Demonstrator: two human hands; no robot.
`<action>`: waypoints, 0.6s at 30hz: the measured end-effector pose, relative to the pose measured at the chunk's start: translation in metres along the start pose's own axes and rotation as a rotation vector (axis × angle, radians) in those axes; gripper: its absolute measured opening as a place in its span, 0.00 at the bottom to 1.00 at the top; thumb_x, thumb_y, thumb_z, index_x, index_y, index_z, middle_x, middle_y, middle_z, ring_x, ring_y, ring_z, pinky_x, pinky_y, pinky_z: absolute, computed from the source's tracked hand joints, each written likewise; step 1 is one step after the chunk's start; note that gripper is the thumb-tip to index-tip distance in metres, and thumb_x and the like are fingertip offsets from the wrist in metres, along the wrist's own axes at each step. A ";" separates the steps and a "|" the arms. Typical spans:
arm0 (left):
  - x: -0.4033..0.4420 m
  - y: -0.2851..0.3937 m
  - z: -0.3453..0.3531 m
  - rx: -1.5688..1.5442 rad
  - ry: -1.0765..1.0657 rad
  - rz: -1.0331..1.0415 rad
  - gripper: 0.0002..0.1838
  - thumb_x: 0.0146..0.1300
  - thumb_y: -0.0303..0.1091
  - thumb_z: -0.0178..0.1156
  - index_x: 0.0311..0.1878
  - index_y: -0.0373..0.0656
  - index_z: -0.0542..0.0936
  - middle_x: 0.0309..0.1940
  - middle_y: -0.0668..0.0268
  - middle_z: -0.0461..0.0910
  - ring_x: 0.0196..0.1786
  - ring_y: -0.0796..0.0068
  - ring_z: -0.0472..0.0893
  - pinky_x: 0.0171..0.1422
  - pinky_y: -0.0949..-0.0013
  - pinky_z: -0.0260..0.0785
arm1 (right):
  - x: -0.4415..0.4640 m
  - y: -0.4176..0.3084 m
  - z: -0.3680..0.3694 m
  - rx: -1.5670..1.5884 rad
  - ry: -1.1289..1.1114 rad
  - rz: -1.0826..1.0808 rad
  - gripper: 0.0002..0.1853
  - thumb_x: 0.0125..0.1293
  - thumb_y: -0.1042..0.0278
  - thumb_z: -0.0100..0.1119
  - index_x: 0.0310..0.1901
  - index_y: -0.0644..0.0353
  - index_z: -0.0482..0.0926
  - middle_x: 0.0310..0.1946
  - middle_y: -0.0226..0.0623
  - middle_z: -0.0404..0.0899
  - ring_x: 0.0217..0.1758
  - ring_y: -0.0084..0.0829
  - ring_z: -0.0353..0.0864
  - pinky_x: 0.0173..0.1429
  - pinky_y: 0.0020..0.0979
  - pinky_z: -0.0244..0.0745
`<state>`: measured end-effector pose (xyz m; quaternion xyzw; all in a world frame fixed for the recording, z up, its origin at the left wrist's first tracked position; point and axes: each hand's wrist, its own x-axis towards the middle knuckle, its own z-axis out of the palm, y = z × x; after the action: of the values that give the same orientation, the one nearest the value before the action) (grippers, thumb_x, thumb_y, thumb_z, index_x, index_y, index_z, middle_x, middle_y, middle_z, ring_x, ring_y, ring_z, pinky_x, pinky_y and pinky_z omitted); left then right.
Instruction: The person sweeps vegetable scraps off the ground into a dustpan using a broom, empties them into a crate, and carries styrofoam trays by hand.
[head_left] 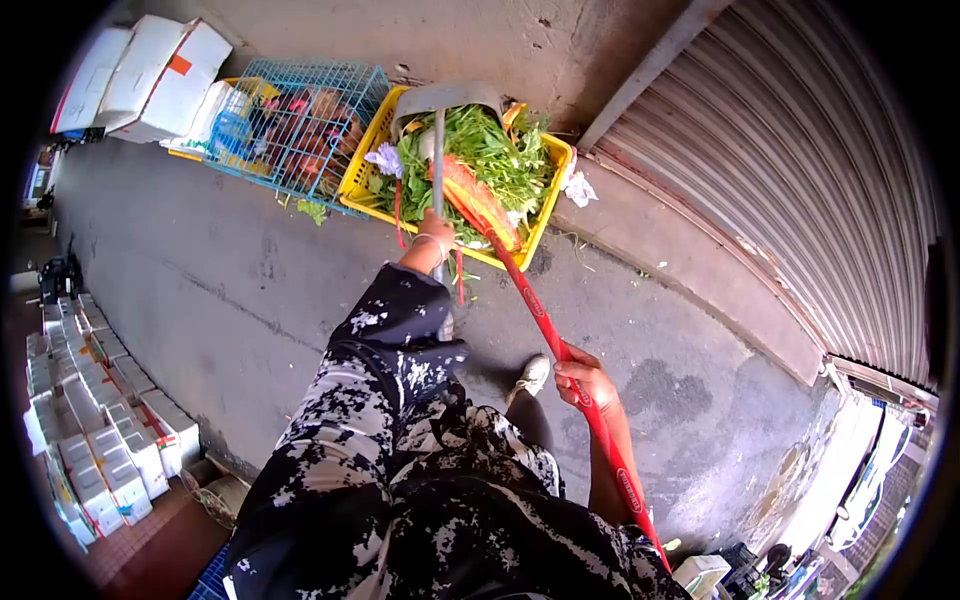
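Broom (pixel 538 312) overhangs greens (pixel 500 145) in the far yellow crate (pixel 357 185), right of a blue cage (pixel 310 75) of brown birds (pixel 310 140); orange-bristled, red-handled, it's clasped by the right hand (pixel 588 380); left hand (pixel 435 232) clasps a dustpan pole (pixel 438 160).

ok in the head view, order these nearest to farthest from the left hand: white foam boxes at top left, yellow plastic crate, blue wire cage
1. Yellow plastic crate: just ahead of the left hand.
2. Blue wire cage: left of the crate.
3. White foam boxes: top left, beyond the cage.
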<state>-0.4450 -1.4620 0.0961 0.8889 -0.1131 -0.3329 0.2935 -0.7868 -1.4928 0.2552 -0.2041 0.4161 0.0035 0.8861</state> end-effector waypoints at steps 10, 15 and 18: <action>0.084 -0.046 -0.092 0.136 -0.001 -0.017 0.18 0.56 0.33 0.48 0.49 0.46 0.60 0.35 0.59 0.71 0.23 0.63 0.74 0.13 0.66 0.65 | 0.112 -0.015 0.058 -0.135 -0.005 0.113 0.22 0.52 0.77 0.51 0.51 0.66 0.64 0.15 0.30 0.63 0.09 0.19 0.59 0.11 0.19 0.53; 0.093 -0.072 -0.111 0.047 0.160 0.165 0.09 0.51 0.34 0.54 0.34 0.42 0.69 0.18 0.62 0.71 0.17 0.69 0.71 0.13 0.66 0.60 | 0.046 -0.022 0.079 -0.339 0.012 0.096 0.20 0.52 0.76 0.51 0.49 0.66 0.65 0.14 0.28 0.63 0.08 0.18 0.59 0.11 0.19 0.53; 0.046 -0.042 -0.124 -0.100 0.139 0.130 0.12 0.48 0.35 0.56 0.33 0.37 0.69 0.23 0.54 0.74 0.28 0.58 0.76 0.31 0.62 0.66 | -0.010 -0.021 0.075 -0.288 0.053 0.053 0.24 0.53 0.77 0.50 0.54 0.63 0.62 0.14 0.28 0.63 0.08 0.19 0.60 0.11 0.19 0.53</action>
<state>-0.3291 -1.3913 0.1219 0.8850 -0.1332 -0.2557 0.3655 -0.7340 -1.4827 0.3126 -0.3179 0.4398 0.0811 0.8360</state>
